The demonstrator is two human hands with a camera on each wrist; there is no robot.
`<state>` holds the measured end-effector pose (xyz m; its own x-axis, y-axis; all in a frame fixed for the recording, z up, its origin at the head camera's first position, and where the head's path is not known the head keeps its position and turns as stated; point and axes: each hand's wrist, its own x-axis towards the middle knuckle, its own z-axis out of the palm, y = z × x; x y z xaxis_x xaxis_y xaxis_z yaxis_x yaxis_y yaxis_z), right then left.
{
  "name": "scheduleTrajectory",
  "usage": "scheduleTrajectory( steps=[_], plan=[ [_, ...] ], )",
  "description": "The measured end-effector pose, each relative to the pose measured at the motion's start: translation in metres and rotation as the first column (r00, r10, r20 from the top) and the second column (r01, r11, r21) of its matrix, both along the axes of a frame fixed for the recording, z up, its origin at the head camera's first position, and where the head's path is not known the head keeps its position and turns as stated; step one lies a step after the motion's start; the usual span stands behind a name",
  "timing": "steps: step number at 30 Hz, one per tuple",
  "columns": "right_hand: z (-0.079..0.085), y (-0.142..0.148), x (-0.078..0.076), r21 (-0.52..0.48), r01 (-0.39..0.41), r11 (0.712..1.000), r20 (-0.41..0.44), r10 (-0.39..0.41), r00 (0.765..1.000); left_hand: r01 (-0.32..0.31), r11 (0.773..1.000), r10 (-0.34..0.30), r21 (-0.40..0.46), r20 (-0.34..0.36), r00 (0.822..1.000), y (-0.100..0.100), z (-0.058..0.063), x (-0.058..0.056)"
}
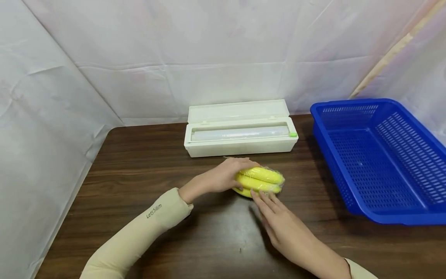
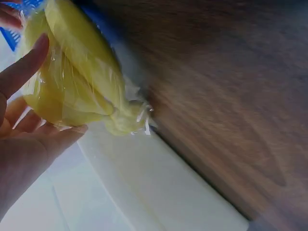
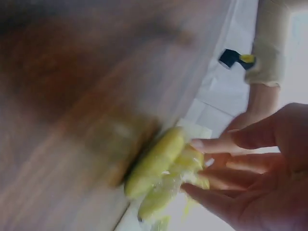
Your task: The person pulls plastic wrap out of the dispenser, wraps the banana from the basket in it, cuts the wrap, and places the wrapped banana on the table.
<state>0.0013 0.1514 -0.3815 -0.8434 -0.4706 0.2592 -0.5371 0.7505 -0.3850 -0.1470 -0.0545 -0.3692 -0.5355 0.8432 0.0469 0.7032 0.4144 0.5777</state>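
Note:
A bunch of yellow bananas (image 1: pixel 259 179) wrapped in clear cling film lies just in front of the white box, over the brown table. My left hand (image 1: pixel 226 174) grips its left end, with the thumb on the near side and fingers over the far side. In the left wrist view the film on the bananas (image 2: pixel 72 72) is shiny and bunched near the stem end. From the near right, my right hand (image 1: pixel 283 221) touches the bananas with its fingertips, fingers fairly straight. The right wrist view is blurred around the bananas (image 3: pixel 159 168).
Behind the bananas stands an open white cling film box (image 1: pixel 240 148) with a film roll (image 1: pixel 240 133) and a green slider (image 1: pixel 293 134). A blue perforated basket (image 1: pixel 336 170) sits at the right. White sheeting (image 1: pixel 223 77) hangs behind the table (image 1: pixel 139 162).

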Motion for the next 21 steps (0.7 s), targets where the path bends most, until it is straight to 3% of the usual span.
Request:
scheduleTrajectory(
  steps=[4, 6, 7, 9, 11, 13, 15, 18, 20, 21],
  plan=[
    [0.005, 0.011, -0.014, -0.110, -0.009, 0.994, -0.216, -0.015, 0.976, 0.004, 1.000, -0.003, 0.010, -0.046, 0.999, -0.005, -0.004, -0.002],
    [0.006, 0.015, -0.025, -0.130, 0.043, 0.991, -0.211, -0.070, 0.975, -0.008, 1.000, 0.008, 0.002, -0.074, 0.997, -0.007, -0.005, -0.001],
    [0.007, 0.018, -0.030, -0.129, 0.072, 0.989, -0.173, -0.094, 0.980, -0.013, 1.000, 0.013, 0.003, -0.086, 0.996, -0.008, -0.006, -0.001],
    [0.009, 0.020, -0.036, -0.155, 0.112, 0.982, -0.017, -0.116, 0.993, -0.021, 1.000, 0.022, 0.007, -0.115, 0.993, -0.010, -0.008, 0.001],
    [0.009, 0.019, -0.039, -0.198, 0.147, 0.969, 0.162, -0.115, 0.980, -0.034, 0.999, 0.036, 0.018, -0.132, 0.991, -0.012, -0.010, 0.003],
    [0.008, 0.016, -0.040, -0.261, 0.176, 0.949, 0.324, -0.086, 0.942, -0.056, 0.998, 0.060, 0.033, -0.135, 0.989, -0.014, -0.012, 0.006],
    [0.007, 0.012, -0.038, -0.315, 0.221, 0.923, 0.456, -0.057, 0.888, -0.098, 0.994, 0.102, 0.053, -0.095, 0.990, -0.016, -0.014, 0.010],
    [0.004, 0.005, -0.036, -0.367, 0.271, 0.890, 0.563, -0.019, 0.826, -0.169, 0.981, 0.170, 0.091, -0.009, 0.985, -0.019, -0.015, 0.019],
    [0.003, 0.002, -0.034, -0.382, 0.284, 0.879, 0.586, -0.006, 0.810, -0.206, 0.972, 0.202, 0.109, 0.047, 0.978, -0.021, -0.016, 0.026],
    [0.003, 0.001, -0.033, -0.384, 0.280, 0.880, 0.582, -0.006, 0.813, -0.214, 0.970, 0.208, 0.114, 0.059, 0.976, -0.022, -0.016, 0.029]
  ],
)
